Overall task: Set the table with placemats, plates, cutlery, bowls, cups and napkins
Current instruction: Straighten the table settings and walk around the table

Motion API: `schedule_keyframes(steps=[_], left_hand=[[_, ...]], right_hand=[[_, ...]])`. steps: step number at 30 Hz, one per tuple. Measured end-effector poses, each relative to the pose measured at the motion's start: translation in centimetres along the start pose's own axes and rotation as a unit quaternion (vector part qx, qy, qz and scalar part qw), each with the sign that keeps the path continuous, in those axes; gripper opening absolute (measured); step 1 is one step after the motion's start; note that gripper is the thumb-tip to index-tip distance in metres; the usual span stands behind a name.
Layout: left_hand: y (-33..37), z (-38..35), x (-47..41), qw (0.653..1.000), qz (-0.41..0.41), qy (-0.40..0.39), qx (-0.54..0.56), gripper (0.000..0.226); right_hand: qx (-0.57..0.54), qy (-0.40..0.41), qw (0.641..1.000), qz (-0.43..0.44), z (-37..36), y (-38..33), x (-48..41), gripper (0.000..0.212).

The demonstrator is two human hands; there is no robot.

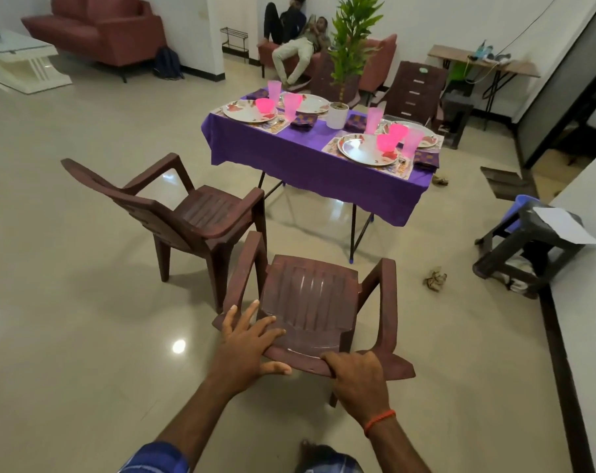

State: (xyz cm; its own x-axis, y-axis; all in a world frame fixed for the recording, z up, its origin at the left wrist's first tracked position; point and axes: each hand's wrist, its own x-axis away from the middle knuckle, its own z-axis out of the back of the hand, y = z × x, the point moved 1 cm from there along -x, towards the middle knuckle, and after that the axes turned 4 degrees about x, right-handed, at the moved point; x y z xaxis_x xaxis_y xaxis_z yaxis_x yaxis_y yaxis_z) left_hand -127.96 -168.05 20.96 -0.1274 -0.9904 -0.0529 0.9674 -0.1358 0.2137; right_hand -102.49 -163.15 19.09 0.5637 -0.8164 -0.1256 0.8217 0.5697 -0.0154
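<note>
A table under a purple cloth (289, 148) stands ahead of me. It carries placemats, several plates (363, 148), pink cups (412, 141), pink bowls (265, 105) and dark folded napkins (426, 159). Close in front of me is a brown plastic chair (310, 295), its backrest toward me. My right hand (356, 373) grips the top edge of that backrest. My left hand (245, 343) lies over the backrest's left part with fingers spread and straight, thumb under the edge.
A second brown chair (194, 213) stands to the left of mine. A white pot with a green plant (337, 114) sits mid-table. More brown chairs (416, 87) are behind the table. Dark stools (525, 247) and a white counter (590, 268) are at right. Two people sit at the back.
</note>
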Motion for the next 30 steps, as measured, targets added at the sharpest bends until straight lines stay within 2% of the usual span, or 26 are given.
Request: schedule_keyframes(steps=[4, 8, 11, 18, 25, 30], left_hand=[[-0.7, -0.3, -3.8, 0.999, 0.005, -0.038, 0.0, 0.083], [-2.4, -0.2, -8.5, 0.999, 0.008, -0.042, 0.011, 0.1], [-3.9, 0.4, -12.4, 0.999, 0.009, -0.047, 0.019, 0.107], [-6.5, 1.1, -19.3, 0.997, 0.006, -0.065, 0.034, 0.107], [-8.3, 1.6, -24.2, 0.997, -0.004, -0.066, 0.05, 0.107], [-9.3, 1.3, -25.0, 0.998, -0.021, -0.033, 0.043, 0.093]], right_hand=[[0.016, -0.009, 1.0, -0.015, -0.4, 1.5, -2.9, 0.009], [0.036, -0.029, 0.998, -0.033, -0.8, 2.8, -6.8, 0.012], [0.044, -0.015, 0.998, -0.047, -1.2, 3.7, -10.1, 0.015], [0.048, 0.002, 0.998, -0.048, -1.1, 5.7, -16.0, 0.019], [0.031, -0.003, 0.996, -0.08, -2.0, 7.0, -20.5, 0.008], [0.026, -0.023, 0.991, -0.13, -2.0, 6.6, -22.0, 0.011]])
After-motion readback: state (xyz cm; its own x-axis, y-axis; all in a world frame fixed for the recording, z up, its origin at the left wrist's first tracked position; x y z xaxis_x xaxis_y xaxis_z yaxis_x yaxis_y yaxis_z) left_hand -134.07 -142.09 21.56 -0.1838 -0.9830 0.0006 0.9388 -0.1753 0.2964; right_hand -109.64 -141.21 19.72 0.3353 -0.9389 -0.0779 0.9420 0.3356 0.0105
